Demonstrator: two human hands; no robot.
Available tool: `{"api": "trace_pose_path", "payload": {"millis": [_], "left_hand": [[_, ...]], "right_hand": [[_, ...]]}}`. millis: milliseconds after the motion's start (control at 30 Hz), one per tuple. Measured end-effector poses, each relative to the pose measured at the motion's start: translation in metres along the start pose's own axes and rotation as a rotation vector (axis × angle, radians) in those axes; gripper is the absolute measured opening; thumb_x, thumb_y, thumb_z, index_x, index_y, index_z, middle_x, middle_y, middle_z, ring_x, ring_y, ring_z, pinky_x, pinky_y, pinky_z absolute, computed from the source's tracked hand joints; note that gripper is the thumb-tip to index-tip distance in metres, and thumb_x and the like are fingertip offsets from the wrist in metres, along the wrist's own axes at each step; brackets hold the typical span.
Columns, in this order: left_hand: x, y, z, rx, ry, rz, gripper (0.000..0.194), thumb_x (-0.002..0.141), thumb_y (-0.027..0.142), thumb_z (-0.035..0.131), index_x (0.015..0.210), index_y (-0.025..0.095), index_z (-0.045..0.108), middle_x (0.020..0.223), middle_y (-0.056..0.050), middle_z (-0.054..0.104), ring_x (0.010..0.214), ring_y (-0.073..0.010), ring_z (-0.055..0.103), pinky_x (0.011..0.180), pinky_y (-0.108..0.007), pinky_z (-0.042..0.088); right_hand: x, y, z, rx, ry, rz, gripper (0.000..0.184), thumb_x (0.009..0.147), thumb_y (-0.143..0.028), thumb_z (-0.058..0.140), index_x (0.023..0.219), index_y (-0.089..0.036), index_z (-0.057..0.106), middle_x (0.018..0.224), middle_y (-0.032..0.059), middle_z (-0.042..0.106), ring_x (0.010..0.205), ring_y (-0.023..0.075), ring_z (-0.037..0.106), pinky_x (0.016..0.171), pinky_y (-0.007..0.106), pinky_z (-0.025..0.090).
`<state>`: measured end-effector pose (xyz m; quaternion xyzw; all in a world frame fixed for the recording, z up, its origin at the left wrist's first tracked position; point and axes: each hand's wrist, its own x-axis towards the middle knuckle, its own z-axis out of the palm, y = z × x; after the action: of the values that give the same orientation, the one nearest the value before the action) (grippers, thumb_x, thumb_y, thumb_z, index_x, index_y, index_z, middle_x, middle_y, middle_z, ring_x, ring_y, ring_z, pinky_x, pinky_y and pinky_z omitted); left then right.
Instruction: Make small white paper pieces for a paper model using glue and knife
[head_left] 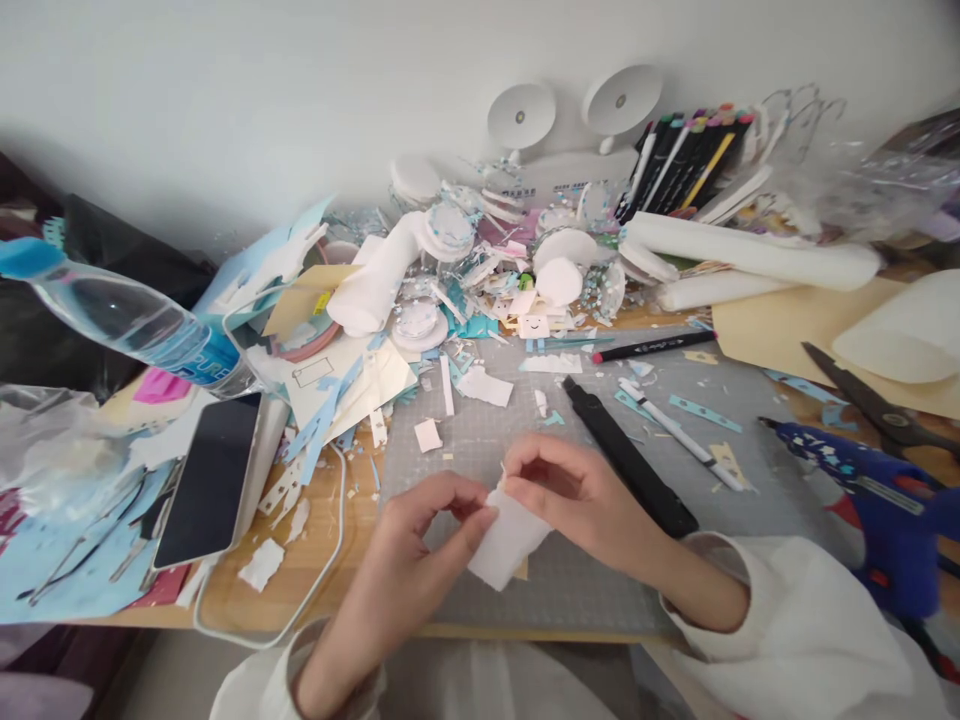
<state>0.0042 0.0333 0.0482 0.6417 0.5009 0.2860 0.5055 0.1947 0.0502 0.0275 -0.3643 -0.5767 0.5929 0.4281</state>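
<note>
Between both hands, above the near part of the grey cutting mat point(570, 600), is a small white piece of paper or thin foam point(504, 548); I cannot tell which. My left hand point(431, 540) pinches its upper left edge with thumb and forefinger. My right hand point(574, 495) pinches its top corner, fingertips close to the left ones. A tiny pale bit shows at the right fingertips, too small to name. To the right of my right hand lies a black utility knife point(626, 455). A white pen point(679, 435) rests beyond it on the mat.
A blue glue gun point(862, 490) and black scissors point(874, 400) lie at the right. On the left are a phone point(212, 480), a tilted water bottle point(142, 320) and a white cable point(330, 555). Paper scraps point(486, 386) litter the mat; craft pieces pile up behind.
</note>
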Motion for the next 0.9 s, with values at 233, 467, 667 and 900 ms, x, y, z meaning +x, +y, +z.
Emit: {"api": "trace_pose_path", "payload": {"millis": [233,467,667,900], "left_hand": [[0.005,-0.002,0.008,0.031,0.027,0.028,0.02,0.091,0.03,0.057,0.08,0.017,0.068,0.076,-0.003,0.066,0.073,-0.015,0.059,0.069,-0.024,0.045],[0.002,0.003,0.004,0.085,0.005,0.078,0.018,0.091,0.025,0.057,0.076,0.018,0.066,0.072,-0.001,0.063,0.07,-0.0134,0.056,0.067,-0.023,0.043],[-0.004,0.001,-0.002,0.067,-0.017,0.045,0.02,0.09,0.024,0.057,0.073,0.017,0.064,0.071,-0.001,0.062,0.068,-0.0131,0.056,0.066,-0.023,0.043],[-0.027,-0.013,-0.024,0.061,0.048,-0.052,0.023,0.093,0.035,0.055,0.083,0.018,0.066,0.077,-0.002,0.066,0.072,-0.015,0.059,0.065,-0.023,0.044]], "right_hand": [[0.0,0.003,0.0,-0.024,-0.002,0.022,0.017,0.087,-0.033,0.061,0.078,-0.019,0.058,0.071,-0.0008,0.056,0.065,0.0117,0.052,0.059,0.022,0.043],[0.0,0.003,0.0,-0.023,0.007,0.03,0.021,0.088,-0.035,0.061,0.075,-0.019,0.056,0.068,-0.0012,0.053,0.062,0.0109,0.05,0.056,0.022,0.043],[0.004,0.007,-0.012,-0.107,0.214,0.008,0.026,0.097,-0.039,0.045,0.078,-0.021,0.046,0.061,-0.0048,0.046,0.054,0.01,0.046,0.051,0.021,0.04],[0.001,0.019,-0.016,-0.537,0.153,-0.049,0.015,0.092,-0.022,0.05,0.085,-0.02,0.063,0.056,-0.0029,0.052,0.05,0.0126,0.048,0.054,0.025,0.04]]}}
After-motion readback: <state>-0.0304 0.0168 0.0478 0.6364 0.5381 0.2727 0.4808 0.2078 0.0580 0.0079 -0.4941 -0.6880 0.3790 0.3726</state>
